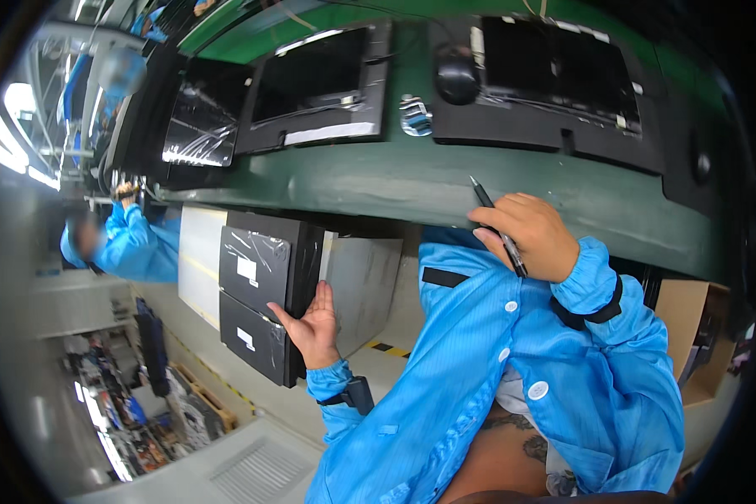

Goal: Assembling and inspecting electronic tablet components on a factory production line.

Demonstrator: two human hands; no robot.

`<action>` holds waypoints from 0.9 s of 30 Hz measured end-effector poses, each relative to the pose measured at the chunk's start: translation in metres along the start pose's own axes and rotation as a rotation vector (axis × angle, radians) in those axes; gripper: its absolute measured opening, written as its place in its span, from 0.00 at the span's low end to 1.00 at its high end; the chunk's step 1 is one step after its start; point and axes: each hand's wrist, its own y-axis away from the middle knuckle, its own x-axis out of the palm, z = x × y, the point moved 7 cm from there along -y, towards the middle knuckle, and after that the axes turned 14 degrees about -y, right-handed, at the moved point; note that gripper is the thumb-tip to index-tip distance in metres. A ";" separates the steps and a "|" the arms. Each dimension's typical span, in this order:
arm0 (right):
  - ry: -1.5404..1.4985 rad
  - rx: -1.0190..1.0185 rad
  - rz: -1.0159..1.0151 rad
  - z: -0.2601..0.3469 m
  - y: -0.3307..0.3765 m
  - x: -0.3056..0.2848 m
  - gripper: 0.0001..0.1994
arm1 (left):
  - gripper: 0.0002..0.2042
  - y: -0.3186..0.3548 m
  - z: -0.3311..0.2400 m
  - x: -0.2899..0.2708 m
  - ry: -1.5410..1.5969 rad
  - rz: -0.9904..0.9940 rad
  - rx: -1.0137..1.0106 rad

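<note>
My right hand is closed around a slim black pen at the front edge of the green workbench. The pen tilts, with its narrow end pointing away from me over the bench. My left hand is lower and to the left, with fingers stretched, thumb apart and nothing in it. It is nearest to two dark flat-faced units with white labels and clear film, though I cannot tell whether it touches them. Blue sleeves cover both my forearms, with a black band at each wrist.
On the bench lie dark screens in black frames, one left of centre and one on the right. A black rounded object and a small silvery item sit between them. A person in blue is at left; a cardboard box stands lower right.
</note>
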 end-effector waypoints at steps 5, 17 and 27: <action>-0.187 -0.045 -0.057 -0.008 0.012 -0.004 0.11 | 0.28 -0.028 -0.021 -0.006 -0.139 0.004 0.122; -0.252 -0.030 0.104 -0.014 0.024 0.000 0.10 | 0.36 -0.052 -0.050 -0.019 0.120 -0.159 -0.105; -0.192 0.005 0.098 -0.006 0.018 -0.006 0.12 | 0.27 -0.109 -0.143 -0.016 -0.061 -0.089 0.093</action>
